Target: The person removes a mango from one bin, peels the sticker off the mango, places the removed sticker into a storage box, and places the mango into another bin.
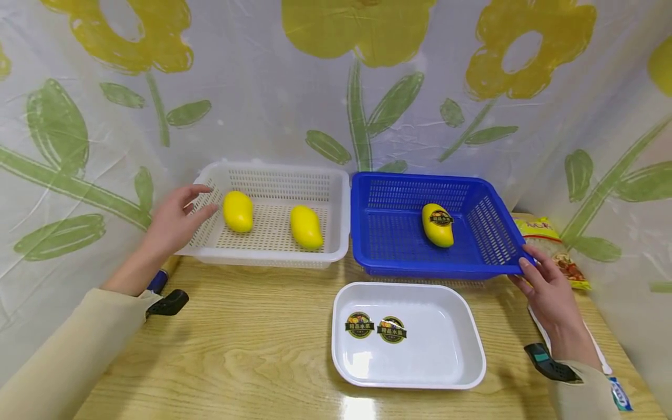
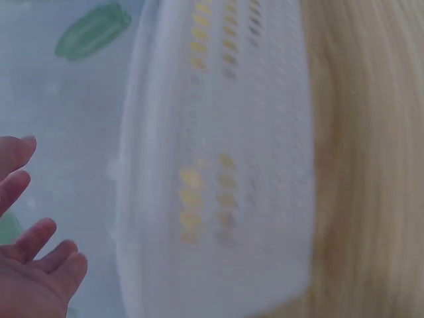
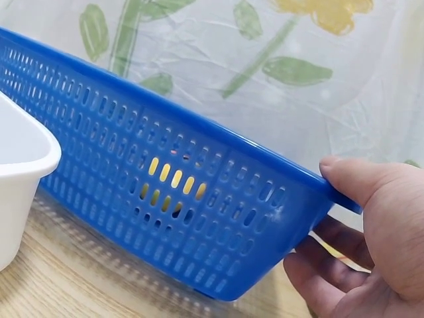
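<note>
In the head view my left hand (image 1: 175, 219), fingers spread and loosely bent, hovers by the left end of the white basket (image 1: 283, 256). The left wrist view shows that hand (image 2: 36, 265) apart from the basket wall. Two yellow mangoes (image 1: 238, 212) lie in the white basket, with no sticker visible on them. My right hand (image 1: 551, 291) grips the front right corner of the blue basket (image 1: 399, 233), thumb on the rim and fingers beneath it, as the right wrist view shows. One mango (image 1: 437, 227) with a dark round label lies inside the blue basket.
A white tray (image 1: 420, 361) in front holds two round fruit labels (image 1: 359, 325). Behind the blue basket's right end lies a yellow food packet (image 1: 541, 228). A small blue and green packet (image 1: 620, 394) sits at the right. A flowered curtain (image 1: 252, 105) hangs behind.
</note>
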`<state>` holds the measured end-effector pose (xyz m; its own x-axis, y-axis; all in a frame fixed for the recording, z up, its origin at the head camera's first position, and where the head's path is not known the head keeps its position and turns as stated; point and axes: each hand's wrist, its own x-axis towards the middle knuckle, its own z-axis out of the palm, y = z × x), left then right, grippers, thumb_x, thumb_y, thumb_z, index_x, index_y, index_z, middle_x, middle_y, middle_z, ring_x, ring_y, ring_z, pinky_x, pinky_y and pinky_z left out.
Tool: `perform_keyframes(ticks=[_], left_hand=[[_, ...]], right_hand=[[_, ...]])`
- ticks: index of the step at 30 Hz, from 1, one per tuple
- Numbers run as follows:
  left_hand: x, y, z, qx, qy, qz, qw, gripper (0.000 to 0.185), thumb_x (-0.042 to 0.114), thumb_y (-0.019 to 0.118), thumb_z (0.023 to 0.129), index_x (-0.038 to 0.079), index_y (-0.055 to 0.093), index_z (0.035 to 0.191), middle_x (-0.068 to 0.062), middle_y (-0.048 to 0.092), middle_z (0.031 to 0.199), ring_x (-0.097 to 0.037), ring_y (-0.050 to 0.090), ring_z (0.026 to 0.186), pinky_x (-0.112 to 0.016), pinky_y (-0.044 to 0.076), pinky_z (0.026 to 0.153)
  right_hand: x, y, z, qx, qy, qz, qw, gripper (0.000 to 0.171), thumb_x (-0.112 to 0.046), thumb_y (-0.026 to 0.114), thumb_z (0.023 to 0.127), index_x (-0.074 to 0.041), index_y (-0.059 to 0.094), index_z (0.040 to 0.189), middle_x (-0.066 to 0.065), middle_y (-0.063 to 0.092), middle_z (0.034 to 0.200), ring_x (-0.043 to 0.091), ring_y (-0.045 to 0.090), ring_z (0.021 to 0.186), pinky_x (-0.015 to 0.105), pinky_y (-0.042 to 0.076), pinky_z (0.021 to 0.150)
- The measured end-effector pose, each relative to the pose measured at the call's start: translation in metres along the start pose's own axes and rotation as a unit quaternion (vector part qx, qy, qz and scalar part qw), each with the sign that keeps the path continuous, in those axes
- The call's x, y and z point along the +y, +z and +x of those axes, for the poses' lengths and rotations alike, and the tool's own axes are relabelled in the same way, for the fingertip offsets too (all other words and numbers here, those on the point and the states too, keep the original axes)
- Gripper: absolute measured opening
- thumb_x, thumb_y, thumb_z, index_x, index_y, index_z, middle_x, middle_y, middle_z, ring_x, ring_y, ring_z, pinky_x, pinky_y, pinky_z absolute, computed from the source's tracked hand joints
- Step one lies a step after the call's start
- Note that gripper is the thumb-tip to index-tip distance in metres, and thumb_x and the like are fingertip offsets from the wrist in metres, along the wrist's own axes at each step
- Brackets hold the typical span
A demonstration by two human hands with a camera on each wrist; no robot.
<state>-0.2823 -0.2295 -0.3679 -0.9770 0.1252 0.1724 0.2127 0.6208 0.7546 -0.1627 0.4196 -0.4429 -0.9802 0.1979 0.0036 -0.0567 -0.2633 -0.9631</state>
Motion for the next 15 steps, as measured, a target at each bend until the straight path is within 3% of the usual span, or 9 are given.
perform_keyframes(ticks=[7, 15], left_hand=[[0.045, 0.035, 0.024, -0.072, 0.037, -0.040, 0.9959, 0.051, 0.033, 0.060, 0.098, 0.010, 0.045, 0.142, -0.011, 0.040, 0.149, -0.034, 0.037, 0.138, -0.050, 0.035, 0.109], [0.109, 0.096, 0.056, -0.123, 0.072, -0.075, 0.9870, 0.046, 0.032, 0.061, 0.098, 0.014, 0.049, 0.139, -0.008, 0.052, 0.138, -0.026, 0.050, 0.126, -0.043, 0.043, 0.103]], right_hand=[[0.000, -0.001, 0.002, -0.002, 0.000, 0.004, 1.000, 0.047, -0.012, 0.058, 0.097, -0.013, 0.046, 0.142, 0.001, 0.051, 0.123, 0.009, 0.064, 0.100, 0.023, 0.055, 0.081], [-0.001, 0.001, 0.000, 0.000, 0.010, -0.014, 1.000, 0.050, -0.015, 0.060, 0.096, -0.012, 0.042, 0.143, 0.000, 0.050, 0.124, 0.007, 0.065, 0.098, 0.023, 0.055, 0.080]])
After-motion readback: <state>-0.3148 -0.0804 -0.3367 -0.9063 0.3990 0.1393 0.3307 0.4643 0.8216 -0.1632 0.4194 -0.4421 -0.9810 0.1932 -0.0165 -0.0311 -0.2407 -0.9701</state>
